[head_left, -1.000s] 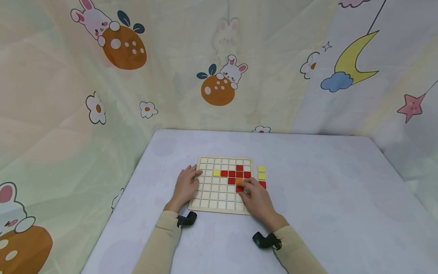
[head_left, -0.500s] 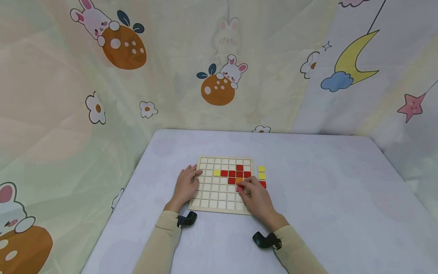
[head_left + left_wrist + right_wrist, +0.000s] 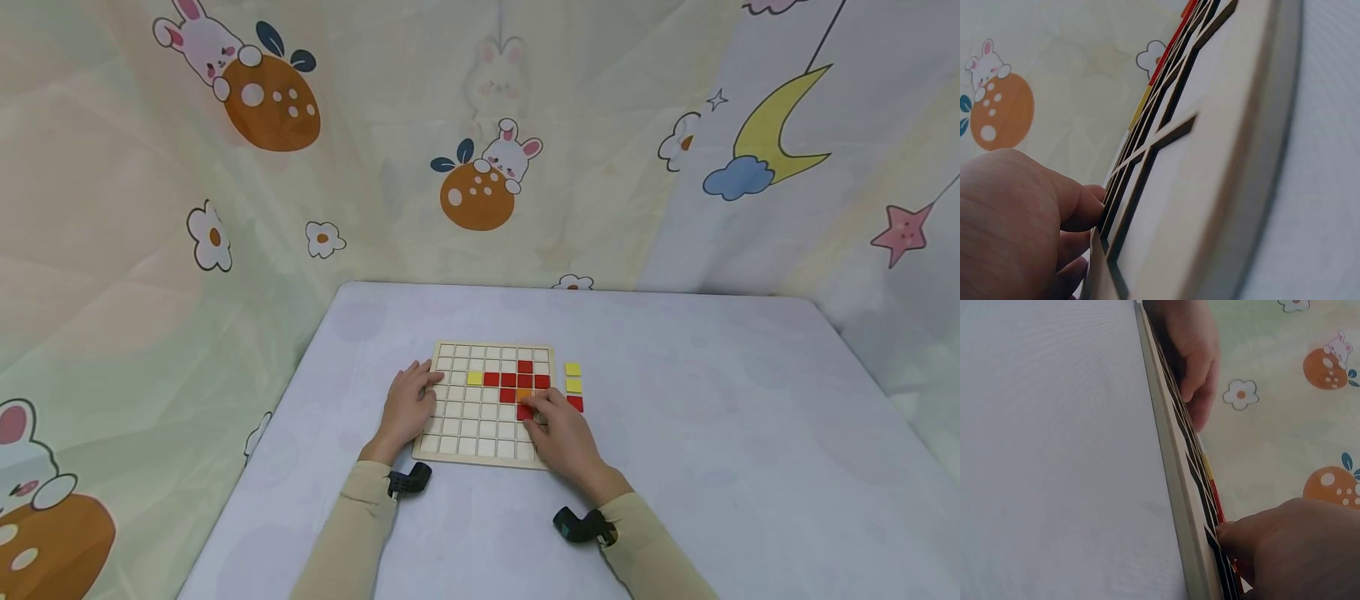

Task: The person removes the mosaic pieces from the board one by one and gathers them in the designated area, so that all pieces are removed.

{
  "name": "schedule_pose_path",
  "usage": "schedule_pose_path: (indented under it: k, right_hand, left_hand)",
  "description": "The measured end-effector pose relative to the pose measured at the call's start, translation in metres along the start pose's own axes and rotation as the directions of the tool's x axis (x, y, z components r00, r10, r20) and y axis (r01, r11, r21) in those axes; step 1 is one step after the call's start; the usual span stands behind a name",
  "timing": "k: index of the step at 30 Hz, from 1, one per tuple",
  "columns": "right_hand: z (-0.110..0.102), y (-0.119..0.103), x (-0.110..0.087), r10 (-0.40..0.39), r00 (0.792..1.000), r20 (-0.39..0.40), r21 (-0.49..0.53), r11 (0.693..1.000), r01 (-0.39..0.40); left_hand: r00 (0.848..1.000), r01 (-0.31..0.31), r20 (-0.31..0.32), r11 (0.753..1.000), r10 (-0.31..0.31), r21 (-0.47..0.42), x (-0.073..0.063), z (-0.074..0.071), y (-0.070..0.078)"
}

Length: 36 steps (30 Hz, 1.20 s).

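Observation:
In the head view a square wooden grid board (image 3: 477, 452) lies on the table, with red, orange and yellow square tiles in some cells. My left hand (image 3: 407, 410) rests at the board's left edge, a fingertip over the rim; in the left wrist view, the left hand (image 3: 1016, 219) touches that rim (image 3: 1235, 150). My right hand (image 3: 566, 433) reaches over the right side, thumb and index finger pinching a red tile (image 3: 524, 412) in a cell just below the orange tile (image 3: 524, 395). The right wrist view shows the right hand's fingers (image 3: 1235, 536) on the board, hiding the tile.
Right of the board, two loose yellow tiles (image 3: 573, 369) and one red tile (image 3: 575, 404) line up on the white table (image 3: 720, 433). A printed cloth (image 3: 375, 150) hangs behind the table. Black wrist cameras (image 3: 579, 527) sit on both wrists.
The red tile under my right fingertips looked tilted half a second ago and now lies flat in its cell. Both hands stay nearly where they were.

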State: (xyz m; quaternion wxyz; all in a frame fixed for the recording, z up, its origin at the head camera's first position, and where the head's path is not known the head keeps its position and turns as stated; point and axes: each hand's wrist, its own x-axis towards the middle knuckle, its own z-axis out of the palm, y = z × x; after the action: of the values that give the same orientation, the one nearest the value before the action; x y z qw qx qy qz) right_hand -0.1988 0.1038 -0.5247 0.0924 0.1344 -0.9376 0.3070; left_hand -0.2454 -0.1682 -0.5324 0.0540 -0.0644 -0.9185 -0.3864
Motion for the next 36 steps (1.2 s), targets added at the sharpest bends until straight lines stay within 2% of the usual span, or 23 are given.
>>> schedule_pose_path:
  k: [13, 22, 31, 36]
  right_hand:
    - [0.0034, 0.0022, 0.0008, -0.012, 1.0, -0.025, -0.005, 1.0, 0.012]
    - [0.0017, 0.0004, 0.0019, 0.0, 1.0, -0.01, 0.008, 1.0, 0.0]
    - [0.0015, 0.0006, 0.0007, -0.044, 0.998, -0.052, 0.024, 0.999, 0.045]
    - [0.001, 0.0007, 0.0012, -0.045, 0.998, -0.041, 0.015, 0.999, 0.045]
  left_hand:
    - [1.0, -0.006, -0.002, 1.0, 0.006, 0.006, 0.0009, 0.001, -0.0019]
    - [1.0, -0.008, -0.001, 1.0, 0.008, 0.001, 0.0007, 0.0009, -0.0014]
    - [1.0, 0.001, -0.002, 1.0, -0.001, 0.003, 0.0013, 0.0009, -0.0017]
    - [1.0, 0.001, -0.003, 1.0, -0.001, 0.001, 0.0013, 0.001, -0.0014]
